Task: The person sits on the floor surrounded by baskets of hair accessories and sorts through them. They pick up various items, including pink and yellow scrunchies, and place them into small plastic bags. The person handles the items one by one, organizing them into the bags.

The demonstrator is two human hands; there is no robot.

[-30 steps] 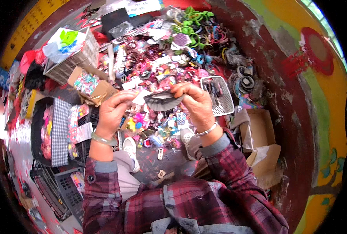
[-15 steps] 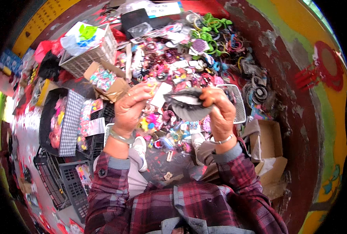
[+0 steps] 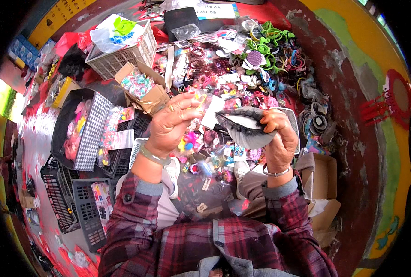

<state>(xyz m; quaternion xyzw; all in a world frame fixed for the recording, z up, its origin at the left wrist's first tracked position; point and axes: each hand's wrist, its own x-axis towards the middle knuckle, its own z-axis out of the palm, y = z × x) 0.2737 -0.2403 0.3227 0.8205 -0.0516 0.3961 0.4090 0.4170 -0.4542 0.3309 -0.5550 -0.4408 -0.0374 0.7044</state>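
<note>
My left hand [image 3: 174,122] is raised in front of me, its fingers pinched on a white card [image 3: 212,112] with a bit of pink and yellow at its upper corner. Opposite it, my right hand [image 3: 280,138] grips a grey fabric piece [image 3: 256,139] by its right end. Black fuzzy trim runs along the fabric's gaping edge, and a white inside shows through the gap. Its pointed left end comes close to the card; whether they touch I cannot tell. Beneath both hands spreads a pile of small hair accessories [image 3: 210,138].
A pale plastic crate [image 3: 122,60], a cardboard box [image 3: 145,94] of packets and a checked black bin [image 3: 92,134] stand left. Dark baskets [image 3: 89,207] lie nearer. Green headbands [image 3: 268,44] heap at the back right. An open carton [image 3: 324,173] sits by my right arm.
The view has shifted, so the whole scene sits further right and slightly lower at the left. Both hands keep their hold on the card and the grey fabric piece, which gapes somewhat wider.
</note>
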